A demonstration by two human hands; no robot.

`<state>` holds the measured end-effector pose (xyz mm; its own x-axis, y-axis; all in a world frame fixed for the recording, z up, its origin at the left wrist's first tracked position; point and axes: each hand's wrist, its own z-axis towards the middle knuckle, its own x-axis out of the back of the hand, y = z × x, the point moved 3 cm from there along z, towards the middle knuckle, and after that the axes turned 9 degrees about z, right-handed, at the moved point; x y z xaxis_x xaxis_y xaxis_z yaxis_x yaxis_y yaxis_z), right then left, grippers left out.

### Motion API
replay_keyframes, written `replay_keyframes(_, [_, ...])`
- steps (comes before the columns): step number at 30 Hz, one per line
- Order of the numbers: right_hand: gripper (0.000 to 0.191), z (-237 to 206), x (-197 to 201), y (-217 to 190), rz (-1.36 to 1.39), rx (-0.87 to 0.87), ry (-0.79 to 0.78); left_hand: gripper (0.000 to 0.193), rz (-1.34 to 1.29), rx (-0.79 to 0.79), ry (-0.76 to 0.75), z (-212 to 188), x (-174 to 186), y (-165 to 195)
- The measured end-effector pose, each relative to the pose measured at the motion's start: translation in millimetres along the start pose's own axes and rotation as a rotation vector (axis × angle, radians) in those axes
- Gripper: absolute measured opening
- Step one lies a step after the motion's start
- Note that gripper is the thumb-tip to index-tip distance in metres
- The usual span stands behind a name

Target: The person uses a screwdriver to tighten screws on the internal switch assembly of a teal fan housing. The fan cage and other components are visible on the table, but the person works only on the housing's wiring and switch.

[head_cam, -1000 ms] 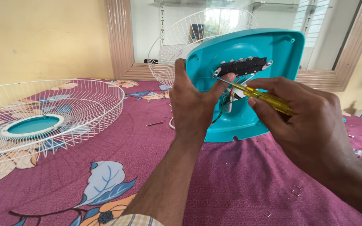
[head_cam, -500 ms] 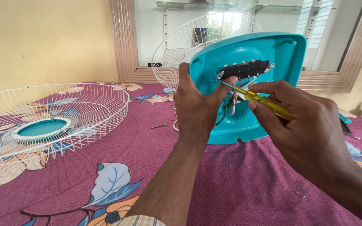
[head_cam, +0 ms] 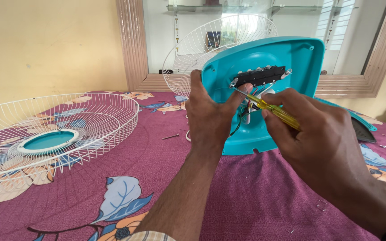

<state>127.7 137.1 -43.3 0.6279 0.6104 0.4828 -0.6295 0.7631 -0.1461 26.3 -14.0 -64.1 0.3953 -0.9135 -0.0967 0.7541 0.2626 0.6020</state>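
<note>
While tipped upright, teal fan base (head_cam: 287,58) bares black switch block (head_cam: 261,76).

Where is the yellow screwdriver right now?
The yellow screwdriver is in the right hand, centre-right of the head view, its tip at the black switch block inside the teal fan base.

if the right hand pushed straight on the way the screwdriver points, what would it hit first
The right hand aims the yellow screwdriver up and left. Its tip seems already at the left end of the black switch block on the teal fan base, beside the left hand's thumb; depth is unclear.
</note>
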Motion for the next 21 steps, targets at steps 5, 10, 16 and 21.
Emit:
replay_keyframes(5, [0.022,0,0,-2,0.018,0.097,0.023,0.063,-0.012,-0.025,0.0,1,1,1])
replay_keyframes(10, [0.023,1,0,0,0.026,0.11,0.019,0.063,-0.016,0.004,-0.021,1,2,-1])
replay_keyframes(16, [0.023,0,1,-5,-0.013,0.077,0.028,0.062,-0.004,-0.043,0.014,-1,1,2])
replay_keyframes(21, [0.019,1,3,-18,-0.037,0.098,0.025,0.061,-0.005,0.006,0.005,-2,1,7])
